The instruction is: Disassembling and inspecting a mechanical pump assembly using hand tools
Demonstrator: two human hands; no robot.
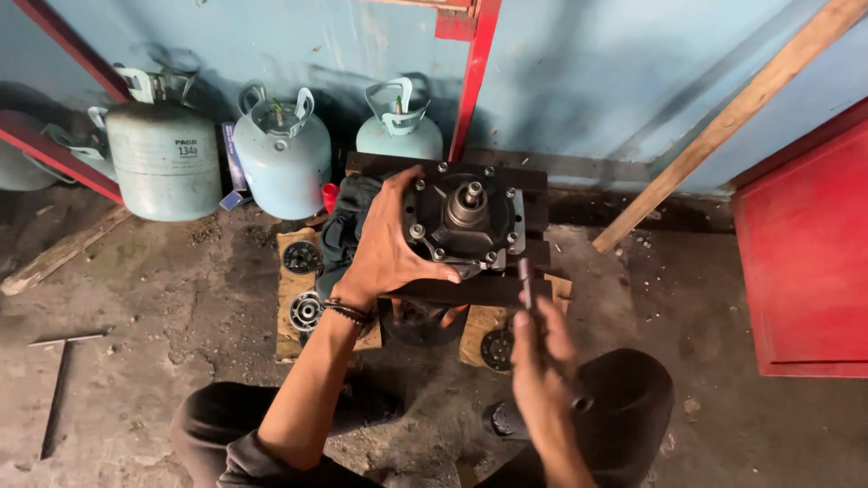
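1. Three pale green gas cylinders (pixel 163 149) stand against the blue wall.
2. Left hand (pixel 384 244), fingers closed on the round dark metal compressor body (pixel 466 217), steadies it on black steel bars (pixel 470 291).
3. Right hand (pixel 541 361) grips a slim metal tool (pixel 524 276) beside it.

3 gas cylinders (pixel 282 154) crowd behind the stand (pixel 533 217); floor (pixel 136 298) left lies open.
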